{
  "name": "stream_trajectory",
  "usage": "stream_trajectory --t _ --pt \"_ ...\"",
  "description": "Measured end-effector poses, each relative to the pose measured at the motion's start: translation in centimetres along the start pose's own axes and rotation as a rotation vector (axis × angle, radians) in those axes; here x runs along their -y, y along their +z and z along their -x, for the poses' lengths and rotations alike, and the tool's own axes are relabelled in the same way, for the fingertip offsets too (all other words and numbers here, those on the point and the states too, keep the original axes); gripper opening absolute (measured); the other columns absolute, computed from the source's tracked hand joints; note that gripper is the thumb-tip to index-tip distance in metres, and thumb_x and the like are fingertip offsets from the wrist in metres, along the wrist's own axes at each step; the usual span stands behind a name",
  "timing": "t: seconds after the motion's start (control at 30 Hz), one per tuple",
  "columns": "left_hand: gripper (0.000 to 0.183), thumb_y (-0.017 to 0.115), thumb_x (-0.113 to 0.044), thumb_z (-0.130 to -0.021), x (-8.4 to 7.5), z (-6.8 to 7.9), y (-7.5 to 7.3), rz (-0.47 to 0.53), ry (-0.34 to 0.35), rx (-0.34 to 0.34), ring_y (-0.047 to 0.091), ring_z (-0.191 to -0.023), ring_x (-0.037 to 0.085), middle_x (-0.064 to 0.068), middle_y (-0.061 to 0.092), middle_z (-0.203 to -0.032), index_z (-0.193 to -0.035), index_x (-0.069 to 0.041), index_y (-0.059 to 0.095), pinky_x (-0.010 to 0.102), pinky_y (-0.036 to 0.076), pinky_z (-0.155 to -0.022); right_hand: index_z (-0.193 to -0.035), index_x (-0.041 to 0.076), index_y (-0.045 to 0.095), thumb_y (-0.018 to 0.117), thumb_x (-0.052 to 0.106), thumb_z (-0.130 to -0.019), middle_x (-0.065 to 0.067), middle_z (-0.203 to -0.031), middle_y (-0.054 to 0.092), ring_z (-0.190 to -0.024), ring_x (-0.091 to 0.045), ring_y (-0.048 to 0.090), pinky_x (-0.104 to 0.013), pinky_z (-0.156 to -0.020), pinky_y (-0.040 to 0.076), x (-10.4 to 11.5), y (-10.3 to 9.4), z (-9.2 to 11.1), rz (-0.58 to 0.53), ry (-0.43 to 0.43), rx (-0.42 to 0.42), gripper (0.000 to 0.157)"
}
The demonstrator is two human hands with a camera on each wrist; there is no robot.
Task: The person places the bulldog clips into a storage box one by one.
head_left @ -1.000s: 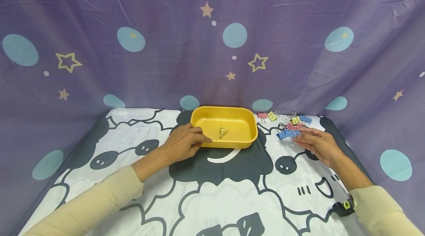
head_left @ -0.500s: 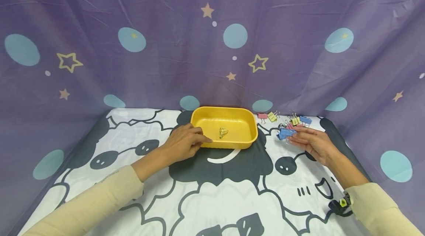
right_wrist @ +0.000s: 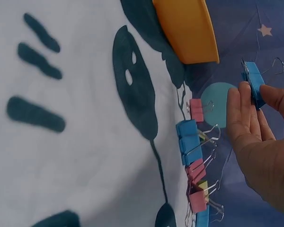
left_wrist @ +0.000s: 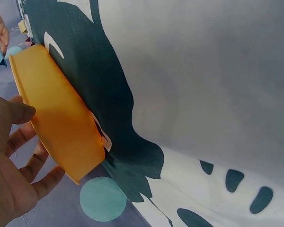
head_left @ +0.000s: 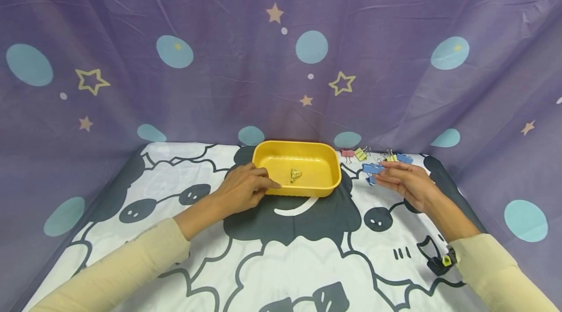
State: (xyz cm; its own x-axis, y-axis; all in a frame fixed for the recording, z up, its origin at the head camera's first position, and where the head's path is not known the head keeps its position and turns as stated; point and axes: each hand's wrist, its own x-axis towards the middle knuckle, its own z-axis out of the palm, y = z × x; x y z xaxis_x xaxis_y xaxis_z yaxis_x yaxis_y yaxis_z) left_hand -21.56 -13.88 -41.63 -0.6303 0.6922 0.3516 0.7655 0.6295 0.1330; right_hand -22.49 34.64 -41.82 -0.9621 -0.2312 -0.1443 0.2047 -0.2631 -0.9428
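My right hand (head_left: 408, 183) pinches a blue binder clip (head_left: 373, 169) between thumb and fingertips, above the other clips. In the right wrist view the held clip's wire handle sticks out past the fingers. At the left end of a yellow tray (head_left: 303, 192) my left hand (head_left: 248, 187) holds the rim, thumb at the edge and fingers spread along the wall in the left wrist view. Inside the tray lies a small yellowish clip (head_left: 295, 175) with metal wires. Below the held clip, a blue binder clip (right_wrist: 189, 142) lies with pink ones (right_wrist: 197, 171).
Several more binder clips lie right of the tray: a pink one (head_left: 347, 153), a yellow one (head_left: 361, 154) and a blue one (head_left: 404, 158) at the back. A purple curtain (head_left: 210, 83) hangs behind the table, which has a black-and-white patterned cloth (head_left: 298, 263).
My right hand has lifted the blue binder clip off the pile and moved it slightly left, toward the tray. My left hand and the tray have stayed in place.
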Motion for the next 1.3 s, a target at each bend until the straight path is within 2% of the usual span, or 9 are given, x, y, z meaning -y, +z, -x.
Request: stream_trajectory --t 0.27,0.53,0.73,0.93,1.07,1.3 --pt "0.044 0.072 0.0 -0.094 0.0 0.0 0.0 0.005 -0.015 0.015 0.057 -0.086 0.02 -0.002 0.073 -0.094 -0.123 -0.029 0.089 0.035 0.048 -0.078 -0.111 0.013 0.082 0.063 -0.008 -0.109 -0.007 -0.101 0.084 -0.104 -0.023 0.086 -0.036 -0.097 0.068 0.4 1.6 -0.9 0.011 0.014 -0.032 0.029" --pt "0.043 0.075 0.0 -0.093 0.0 0.1 0.0 -0.001 0.004 0.0 0.055 -0.083 0.019 -0.003 0.072 -0.093 -0.123 -0.028 0.089 0.033 0.047 -0.076 -0.113 0.017 0.084 0.059 -0.009 -0.11 -0.004 -0.101 0.085 -0.101 -0.02 0.086 -0.032 -0.096 0.068 0.6 2.7 -1.5 0.029 0.0 0.003 0.036" --pt "0.044 0.078 0.001 -0.09 0.0 0.0 0.0 -0.009 -0.005 -0.003 0.057 -0.084 0.019 -0.002 0.072 -0.093 -0.121 -0.029 0.089 0.033 0.048 -0.077 -0.113 0.02 0.083 0.064 -0.008 -0.109 -0.003 -0.102 0.084 -0.104 -0.02 0.086 -0.031 -0.095 0.068 0.9 3.7 -2.1 0.058 0.023 -0.003 0.034" --pt "0.043 0.079 0.0 -0.092 -0.1 0.0 0.0 -0.006 -0.018 -0.002 0.058 -0.085 0.019 -0.003 0.073 -0.094 -0.12 -0.03 0.09 0.034 0.048 -0.077 -0.116 0.019 0.081 0.068 -0.004 -0.108 0.001 -0.107 0.084 -0.103 -0.016 0.085 -0.032 -0.096 0.068 1.2 5.0 -2.8 0.106 0.039 -0.021 0.028" --pt "0.042 0.078 -0.001 -0.092 -0.1 0.0 0.0 -0.002 -0.014 -0.003 0.058 -0.084 0.019 -0.003 0.073 -0.094 -0.121 -0.029 0.09 0.034 0.048 -0.076 -0.115 0.019 0.081 0.071 -0.004 -0.107 0.0 -0.103 0.085 -0.1 -0.016 0.085 -0.034 -0.097 0.068 1.2 5.8 -3.2 0.124 0.033 -0.03 0.027" --pt "0.042 0.079 -0.001 -0.092 0.0 -0.1 0.1 -0.01 -0.008 -0.003 0.057 -0.083 0.019 -0.003 0.073 -0.093 -0.121 -0.029 0.09 0.033 0.048 -0.076 -0.116 0.013 0.085 0.074 -0.005 -0.104 0.001 -0.103 0.086 -0.097 -0.014 0.085 -0.032 -0.094 0.068 1.1 7.0 -3.7 0.172 -0.016 -0.032 0.025"
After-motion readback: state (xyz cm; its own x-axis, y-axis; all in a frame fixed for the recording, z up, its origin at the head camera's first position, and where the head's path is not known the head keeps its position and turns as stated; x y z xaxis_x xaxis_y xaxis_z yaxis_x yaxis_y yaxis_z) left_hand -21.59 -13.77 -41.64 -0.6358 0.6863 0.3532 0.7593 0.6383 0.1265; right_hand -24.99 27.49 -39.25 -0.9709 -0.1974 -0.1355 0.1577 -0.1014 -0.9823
